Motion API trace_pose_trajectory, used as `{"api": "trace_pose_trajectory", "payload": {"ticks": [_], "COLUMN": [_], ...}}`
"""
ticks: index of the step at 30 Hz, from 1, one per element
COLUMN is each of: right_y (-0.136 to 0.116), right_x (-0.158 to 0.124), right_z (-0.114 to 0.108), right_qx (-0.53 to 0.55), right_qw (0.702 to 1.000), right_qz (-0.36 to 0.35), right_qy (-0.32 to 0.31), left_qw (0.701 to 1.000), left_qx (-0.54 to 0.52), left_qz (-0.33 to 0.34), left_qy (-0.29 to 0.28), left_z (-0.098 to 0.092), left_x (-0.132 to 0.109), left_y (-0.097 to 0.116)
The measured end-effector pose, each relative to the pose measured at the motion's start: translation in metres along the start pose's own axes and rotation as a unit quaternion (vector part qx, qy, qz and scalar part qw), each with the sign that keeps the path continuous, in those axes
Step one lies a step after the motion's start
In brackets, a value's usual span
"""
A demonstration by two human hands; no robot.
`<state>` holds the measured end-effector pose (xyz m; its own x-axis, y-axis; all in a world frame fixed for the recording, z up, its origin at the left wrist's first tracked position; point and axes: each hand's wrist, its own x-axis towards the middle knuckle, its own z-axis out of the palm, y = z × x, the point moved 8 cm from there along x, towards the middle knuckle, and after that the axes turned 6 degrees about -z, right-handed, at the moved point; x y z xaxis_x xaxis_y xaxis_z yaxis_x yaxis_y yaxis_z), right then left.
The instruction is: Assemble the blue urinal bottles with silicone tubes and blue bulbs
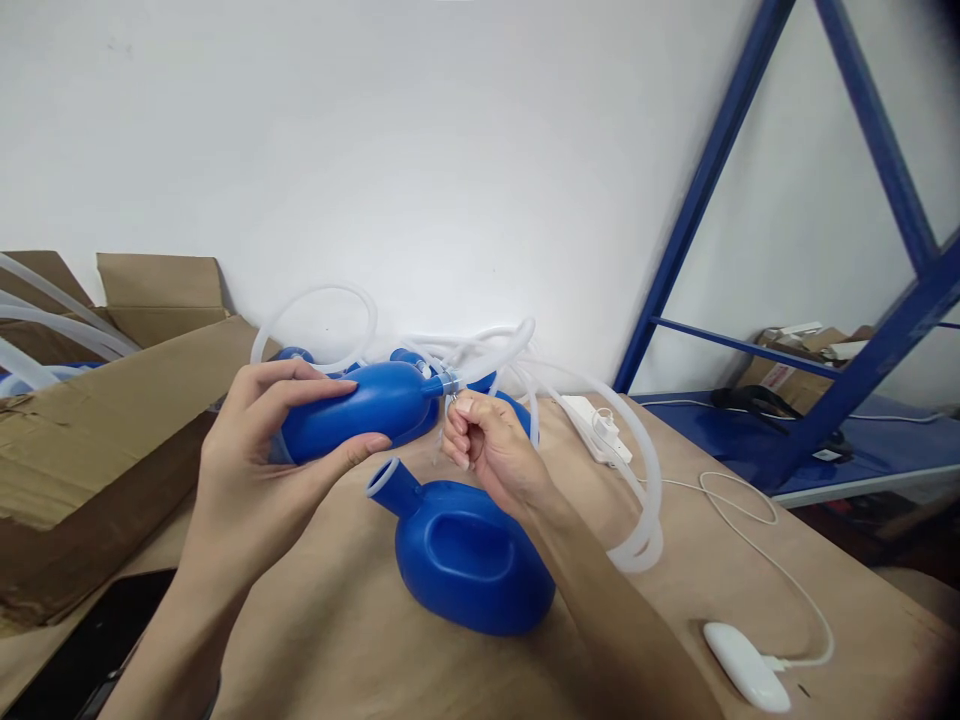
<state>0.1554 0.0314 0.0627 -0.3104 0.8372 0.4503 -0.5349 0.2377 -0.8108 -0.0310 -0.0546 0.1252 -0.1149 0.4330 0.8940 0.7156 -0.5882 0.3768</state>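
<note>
My left hand (262, 440) grips a blue urinal bottle (375, 395) around its body, thumb below and fingers on top. The bottle lies on its side, its neck to the right, and a clear hose (499, 358) joins it there. At that joint my right hand (487, 440) is closed, thumb and forefinger pinching what looks like a small metal hose clamp (452, 398). Its exact shape is mostly hidden by the fingertips. Just below the hands, a second blue urinal bottle (476, 560) with an open, angled spout rests on the table.
More blue bottles and coiled hoses (649, 500) lie against the wall. An open cardboard box (135, 420) with tubing stands left, a dark phone (90, 640) before it. At right are a white power strip (596, 430), a white corded device (746, 665) and a blue metal rack (697, 190).
</note>
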Motion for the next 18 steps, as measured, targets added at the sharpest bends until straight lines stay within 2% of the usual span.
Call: {"api": "trace_pose_trajectory", "payload": {"ticks": [10, 14, 16, 17, 18], "right_y": [0.006, -0.004, -0.018, -0.026, -0.034], "right_x": [0.001, 0.002, 0.002, 0.003, 0.003], "right_z": [-0.006, -0.006, -0.011, -0.017, -0.025], "right_qx": [-0.069, -0.143, -0.265, -0.357, -0.456], "right_qw": [0.998, 0.988, 0.962, 0.931, 0.887], "right_qz": [-0.002, 0.001, -0.028, -0.05, -0.067], "right_qy": [-0.008, -0.055, -0.063, -0.053, -0.035], "left_qw": [1.0, 0.991, 0.977, 0.969, 0.962], "left_qx": [-0.002, 0.006, 0.005, 0.003, 0.002], "left_qz": [-0.024, -0.119, -0.187, -0.215, -0.236], "left_qy": [0.006, 0.061, 0.102, 0.119, 0.135], "left_z": [-0.004, -0.018, -0.03, -0.035, -0.041], "left_x": [0.001, 0.002, 0.001, 0.0, 0.0], "left_y": [-0.005, -0.014, -0.026, -0.033, -0.039]}}
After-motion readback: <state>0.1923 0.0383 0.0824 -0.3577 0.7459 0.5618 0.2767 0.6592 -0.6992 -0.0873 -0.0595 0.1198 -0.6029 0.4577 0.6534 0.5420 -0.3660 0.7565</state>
